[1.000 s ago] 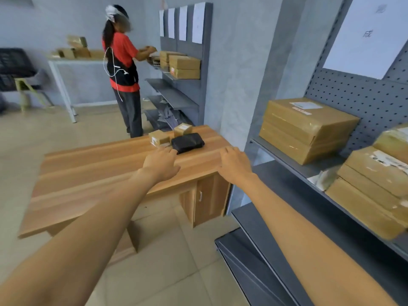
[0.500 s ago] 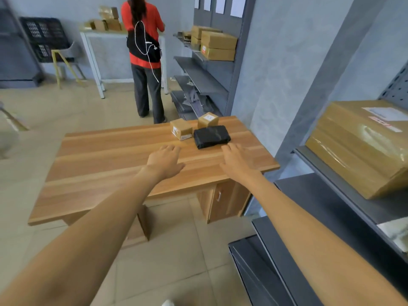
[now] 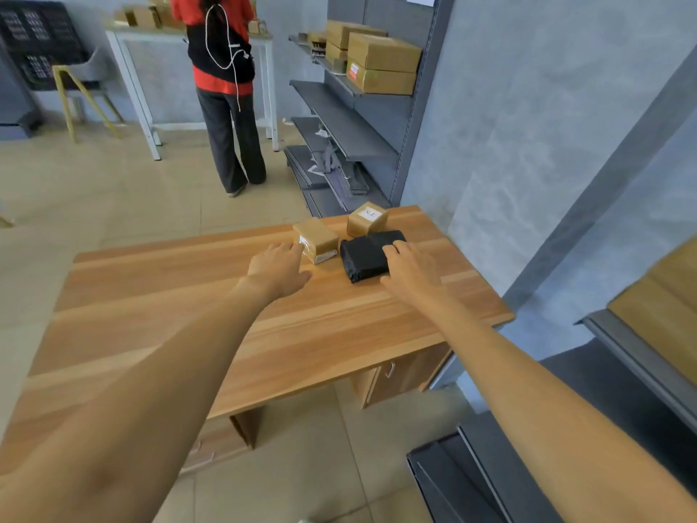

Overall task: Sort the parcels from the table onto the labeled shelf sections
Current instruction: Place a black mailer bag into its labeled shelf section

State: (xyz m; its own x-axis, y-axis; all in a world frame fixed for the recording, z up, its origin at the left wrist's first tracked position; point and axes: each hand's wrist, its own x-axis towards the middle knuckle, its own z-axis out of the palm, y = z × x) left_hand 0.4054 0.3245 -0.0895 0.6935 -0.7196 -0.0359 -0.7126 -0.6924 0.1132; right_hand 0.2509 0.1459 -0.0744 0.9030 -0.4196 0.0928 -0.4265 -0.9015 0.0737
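Your right hand (image 3: 409, 271) rested extended fingers (image 3: 392, 249) on the black wrapped parcel (image 3: 364, 256), not yet gripping. Your left hand (image 3: 279, 266), fingers released, touched the brown box (image 3: 316, 239) at 11 o'clock, apparently readying both for pickup from the surface (image 3: 188, 315).

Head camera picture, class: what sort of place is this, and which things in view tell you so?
Probably a parcel sorting room: grey shelves stacked with cardboard boxes, and small parcels on a wooden table.
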